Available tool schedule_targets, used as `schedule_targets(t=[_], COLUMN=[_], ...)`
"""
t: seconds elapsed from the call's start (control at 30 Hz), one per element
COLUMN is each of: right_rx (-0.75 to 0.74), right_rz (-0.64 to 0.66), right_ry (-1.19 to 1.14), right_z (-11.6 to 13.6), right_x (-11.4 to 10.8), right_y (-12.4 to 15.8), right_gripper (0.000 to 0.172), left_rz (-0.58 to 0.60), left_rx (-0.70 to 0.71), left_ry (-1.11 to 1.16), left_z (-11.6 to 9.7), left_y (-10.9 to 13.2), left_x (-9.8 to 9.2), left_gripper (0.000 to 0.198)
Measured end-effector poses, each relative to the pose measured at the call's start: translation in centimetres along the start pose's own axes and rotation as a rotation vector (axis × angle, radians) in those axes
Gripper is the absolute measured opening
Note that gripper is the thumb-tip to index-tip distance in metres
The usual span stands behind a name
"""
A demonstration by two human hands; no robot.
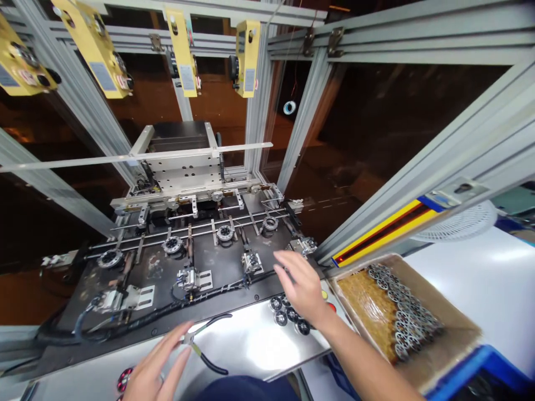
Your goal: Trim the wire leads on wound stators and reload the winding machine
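My right hand is stretched out over the front of the machine, fingers apart, with nothing visible in it. Just below it, several small round black-and-silver parts lie grouped on the shiny metal ledge. My left hand is low at the front, fingers extended and thumb apart. Pliers with dark handles lie spread on the ledge, their head close to my left fingertips; whether they touch, I cannot tell. A round part with red windings is partly hidden by my left hand.
Round parts sit in several stations, one ring-shaped holder among them, on the dark machine plate. Yellow units hang above. At right are a yellow light-curtain bar, a cardboard box of metal rings and a blue crate.
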State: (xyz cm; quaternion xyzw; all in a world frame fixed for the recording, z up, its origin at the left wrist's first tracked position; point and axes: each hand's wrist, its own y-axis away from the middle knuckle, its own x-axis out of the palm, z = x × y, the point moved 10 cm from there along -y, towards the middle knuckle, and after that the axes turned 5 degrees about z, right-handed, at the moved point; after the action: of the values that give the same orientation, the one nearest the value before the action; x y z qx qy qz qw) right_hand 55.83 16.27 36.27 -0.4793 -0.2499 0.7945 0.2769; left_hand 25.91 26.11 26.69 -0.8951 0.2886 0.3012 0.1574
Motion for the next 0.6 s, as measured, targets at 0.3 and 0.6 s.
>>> schedule_targets(t=[0.3,0.6], right_rx=[0.171,0.29], right_rz=[0.062,0.124], right_ry=[0.134,0.173], right_z=[-1.9,-1.8], right_x=[1.3,0.9], right_y=[15.9,21.3], right_gripper=[0.037,0.037], left_rz=[0.098,0.194], left_rx=[0.204,0.172], left_ry=[-0.586,-0.611], left_z=[-7.7,-5.8], left_y=[-20.4,-22.6], left_x=[9.4,11.5], left_gripper=[0.048,0.049])
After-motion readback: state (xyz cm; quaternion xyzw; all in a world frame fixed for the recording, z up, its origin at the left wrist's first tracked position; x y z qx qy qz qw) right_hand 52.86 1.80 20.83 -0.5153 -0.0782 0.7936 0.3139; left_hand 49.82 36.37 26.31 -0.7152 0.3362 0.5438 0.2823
